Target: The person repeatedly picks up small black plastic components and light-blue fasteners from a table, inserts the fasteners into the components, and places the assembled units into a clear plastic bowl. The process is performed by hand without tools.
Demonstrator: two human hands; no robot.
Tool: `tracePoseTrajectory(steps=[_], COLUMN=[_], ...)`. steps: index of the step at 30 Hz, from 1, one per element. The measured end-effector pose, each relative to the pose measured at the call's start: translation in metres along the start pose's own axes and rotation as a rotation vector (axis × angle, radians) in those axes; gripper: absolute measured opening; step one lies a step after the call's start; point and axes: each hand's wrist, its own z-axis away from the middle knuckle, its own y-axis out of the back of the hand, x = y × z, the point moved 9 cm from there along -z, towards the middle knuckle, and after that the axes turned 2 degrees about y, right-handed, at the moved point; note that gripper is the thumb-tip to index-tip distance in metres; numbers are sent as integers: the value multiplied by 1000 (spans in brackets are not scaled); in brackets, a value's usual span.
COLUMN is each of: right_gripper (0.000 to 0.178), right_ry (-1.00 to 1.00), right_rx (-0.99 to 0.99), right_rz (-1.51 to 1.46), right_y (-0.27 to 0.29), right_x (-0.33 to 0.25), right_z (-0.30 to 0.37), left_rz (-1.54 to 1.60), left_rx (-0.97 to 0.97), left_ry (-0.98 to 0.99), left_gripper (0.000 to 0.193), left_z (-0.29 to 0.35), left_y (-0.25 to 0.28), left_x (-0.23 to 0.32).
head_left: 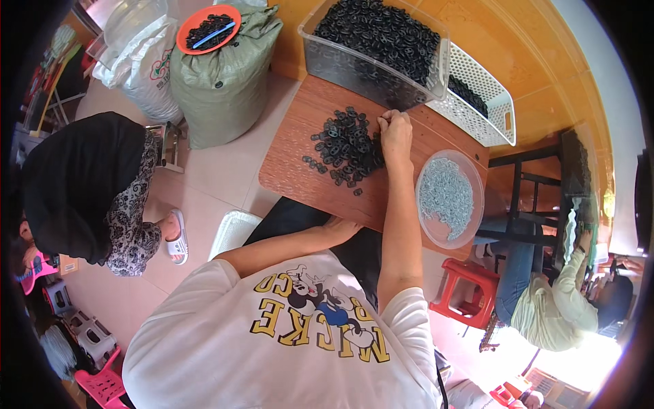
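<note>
A loose pile of small black oval plastic pieces with holes lies on the brown wooden table. My right hand is at the right edge of this pile, close to the front of the clear plastic bin. Its fingers are bent and pressed together; whatever they may hold is hidden. My left hand is at the table's near edge, with its fingers out of sight at the edge. To the right of my right forearm, a round clear tub holds many small silvery metal pieces.
Behind the pile stands the clear bin full of black pieces, beside a white perforated basket. A green sack bears an orange plate. A red stool stands at right. One person sits left, another right.
</note>
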Motion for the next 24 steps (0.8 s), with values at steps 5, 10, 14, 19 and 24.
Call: tracePoseTrajectory(steps=[5, 10, 14, 19, 24], right_gripper=[14, 16, 18, 15, 14], right_ry=[12, 85, -346, -543, -683], right_rx=[61, 125, -74, -198, -131], right_rz=[119, 53, -778, -1556, -1739], right_y=[10, 21, 18, 32, 59], right_x=[4, 7, 5, -20, -3], right_z=[5, 14, 46, 116, 184], left_rz=[6, 350, 351, 255, 237], left_rx=[105, 286, 275, 14, -777], left_ry=[-25, 45, 41, 32, 316], left_gripper=[24, 25, 27, 30, 37], left_z=[-9, -28, -36, -21, 38], left_y=[-7, 19, 20, 3, 11], left_x=[-9, -25, -39, -20, -3])
